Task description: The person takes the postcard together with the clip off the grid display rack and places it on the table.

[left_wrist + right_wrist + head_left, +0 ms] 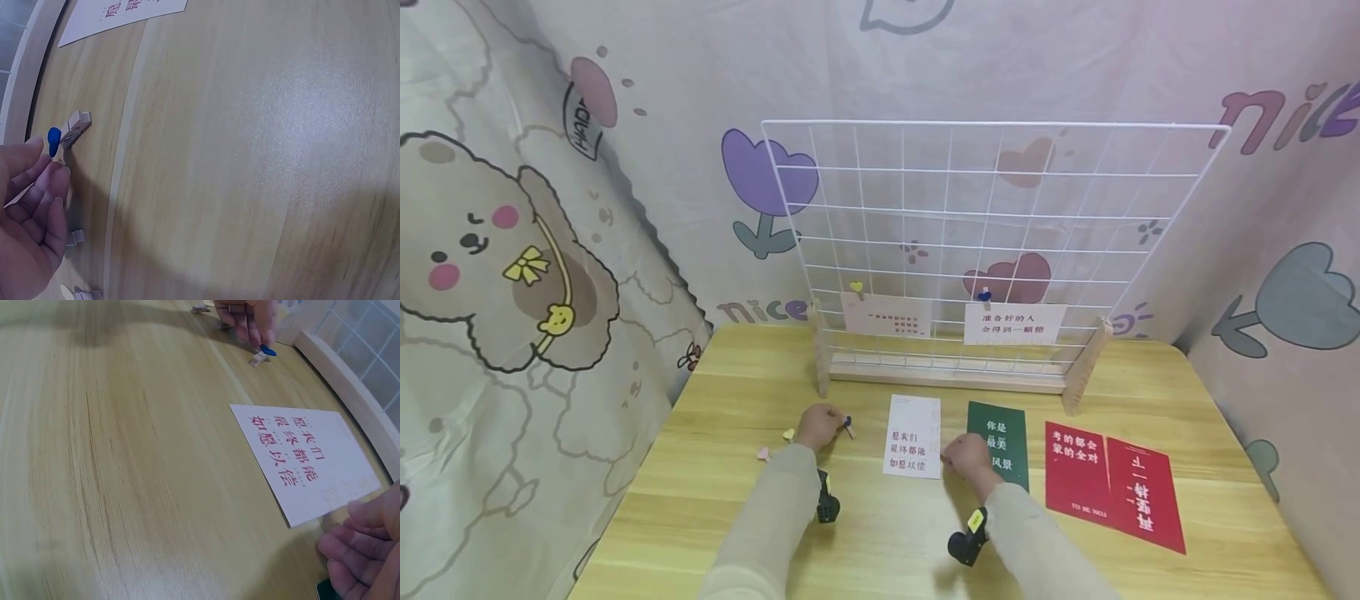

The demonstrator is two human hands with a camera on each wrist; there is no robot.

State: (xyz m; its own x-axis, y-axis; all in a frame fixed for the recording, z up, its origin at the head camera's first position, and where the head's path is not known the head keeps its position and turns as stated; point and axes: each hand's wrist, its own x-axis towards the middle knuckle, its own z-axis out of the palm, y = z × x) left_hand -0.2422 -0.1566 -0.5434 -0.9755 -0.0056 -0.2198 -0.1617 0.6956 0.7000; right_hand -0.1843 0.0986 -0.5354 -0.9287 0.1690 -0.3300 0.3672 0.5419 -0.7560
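My left hand [820,426] pinches a small wooden clothespin [76,125] by its end with a blue heart [54,141]; its thumb and fingertips meet at the heart. A white card [913,433] with red characters lies on the table between the hands. At its right edge, my right hand [970,457] pinches the border, thumb over the card and the other fingers curled beside it. The right wrist view shows this card [300,462] too, with the thumb [365,512] at its edge. A green card [1017,425] lies partly hidden behind the right hand.
A white wire grid [951,172] stands on a wooden base [947,379] at the back, with two cards [887,317] [1037,321] clipped low on it. Two red cards [1075,475] [1142,492] lie at right. Yellow [788,434] and pink [763,453] heart clothespins lie left.
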